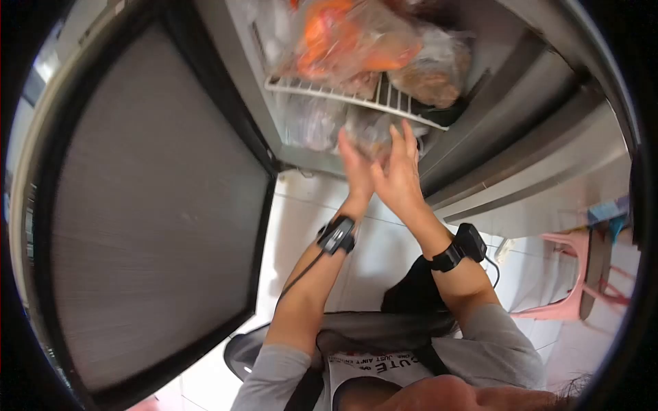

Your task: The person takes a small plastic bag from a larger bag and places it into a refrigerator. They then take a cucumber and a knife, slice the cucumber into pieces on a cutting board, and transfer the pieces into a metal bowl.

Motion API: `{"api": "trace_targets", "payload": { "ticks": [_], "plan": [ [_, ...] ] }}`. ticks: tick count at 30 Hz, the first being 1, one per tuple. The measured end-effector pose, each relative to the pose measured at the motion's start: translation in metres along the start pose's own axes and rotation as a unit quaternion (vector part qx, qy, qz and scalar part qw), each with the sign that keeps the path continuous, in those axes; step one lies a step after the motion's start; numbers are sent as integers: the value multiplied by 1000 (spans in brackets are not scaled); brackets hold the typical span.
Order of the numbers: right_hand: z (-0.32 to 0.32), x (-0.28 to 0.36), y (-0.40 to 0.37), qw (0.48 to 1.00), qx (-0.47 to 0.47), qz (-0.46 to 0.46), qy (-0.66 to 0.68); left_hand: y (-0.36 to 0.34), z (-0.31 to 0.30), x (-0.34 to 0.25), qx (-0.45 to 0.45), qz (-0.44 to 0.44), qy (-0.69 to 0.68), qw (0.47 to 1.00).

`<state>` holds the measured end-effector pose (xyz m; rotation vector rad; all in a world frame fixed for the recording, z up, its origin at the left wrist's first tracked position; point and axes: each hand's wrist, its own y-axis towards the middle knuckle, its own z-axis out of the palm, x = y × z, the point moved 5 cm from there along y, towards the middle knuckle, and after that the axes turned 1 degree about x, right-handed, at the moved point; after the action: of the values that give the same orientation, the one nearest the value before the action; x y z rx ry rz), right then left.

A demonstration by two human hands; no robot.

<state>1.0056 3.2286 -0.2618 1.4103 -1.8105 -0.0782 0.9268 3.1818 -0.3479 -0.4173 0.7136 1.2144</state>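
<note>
Open hands (400, 179) — near plastic bags (317, 125)

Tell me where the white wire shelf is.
Head view, upper centre: the white wire shelf is beneath plastic bags, just above the left hand and right hand in the picture.

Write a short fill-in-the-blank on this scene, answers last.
1. The wire shelf is coloured ____.
2. The brightest bag contents on that shelf look ____.
3. The refrigerator door stands ____.
4. Of the left hand and right hand, the one nearer that door is the ____.

Missing words: white; orange; open; left.
</note>
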Motion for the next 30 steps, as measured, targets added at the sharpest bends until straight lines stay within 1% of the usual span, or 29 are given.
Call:
{"api": "trace_targets", "payload": {
  "ticks": [1,2,3,4,5,7,9,10,11,12,13,14,15,16,17,18,19,20,21,22,24,25,26,27,28,29,30],
  "plan": [
    [-2,16,-3,1000,29,-5,-5,9,9,13,-3,-82,-283,955],
    [-4,40,-6,996,67,-53,-24,20,7,27,-31,-75,-299,951],
    [-1,55,-13,988,109,-102,-40,30,4,30,2,75,-27,997],
    [3,59,-18,984,118,-135,-16,34,7,31,35,200,257,945],
    [8,59,-20,980,141,-137,-19,42,-7,37,15,191,252,949],
    [4,54,-15,987,114,-107,23,52,-17,37,57,197,314,927],
    [-2,43,-13,991,84,-102,19,34,-44,25,55,179,393,900],
    [1,37,-17,989,112,-96,17,11,-65,22,37,84,367,926],
    [7,33,-22,986,139,-91,18,-17,-83,20,-26,112,415,902],
    [17,29,-32,980,180,-84,-22,-47,-96,15,-57,53,393,916],
    [28,28,-43,971,219,-80,-61,-78,-110,8,-62,-32,440,895],
    [37,31,-54,959,266,-60,-72,-109,-119,5,-99,-27,408,907],
    [44,34,-65,944,316,-37,-84,-135,-124,-4,-139,-52,379,913],
    [49,37,-72,925,366,-30,-97,-164,-134,2,-216,-193,221,931],
    [55,35,-77,902,417,-22,-109,-190,-139,-5,-264,-258,163,915],
    [67,20,-79,883,445,-39,-146,-214,-142,-11,-310,-322,102,889],
    [80,-6,-86,858,476,-56,-183,-234,-146,-22,-314,-339,107,880],
    [91,-41,-88,880,431,-26,-195,-252,-152,-35,-318,-357,112,871],
    [98,-73,-88,899,383,3,-210,-268,-156,-52,-321,-354,131,869],
    [102,-90,-84,900,381,4,-213,-281,-157,-68,-324,-348,146,867],
    [95,-124,-70,893,312,153,-286,-303,-145,-111,-333,-336,171,864],
    [96,-124,-71,893,314,149,-287,-319,-142,-127,-346,-340,163,859],
    [92,-111,-69,934,216,73,-273,-333,-135,-147,-381,-340,149,846],
    [89,-98,-73,961,117,-1,-250,-346,-126,-168,-418,-343,137,830],
    [85,-100,-74,951,183,40,-247,-360,-119,-190,-442,-339,112,823],
    [68,-95,-78,983,133,73,-99,-377,-119,-208,-465,-301,55,831],
    [57,-93,-83,981,157,110,-45,-380,-109,-239,-551,-270,79,786]
  ]
}}
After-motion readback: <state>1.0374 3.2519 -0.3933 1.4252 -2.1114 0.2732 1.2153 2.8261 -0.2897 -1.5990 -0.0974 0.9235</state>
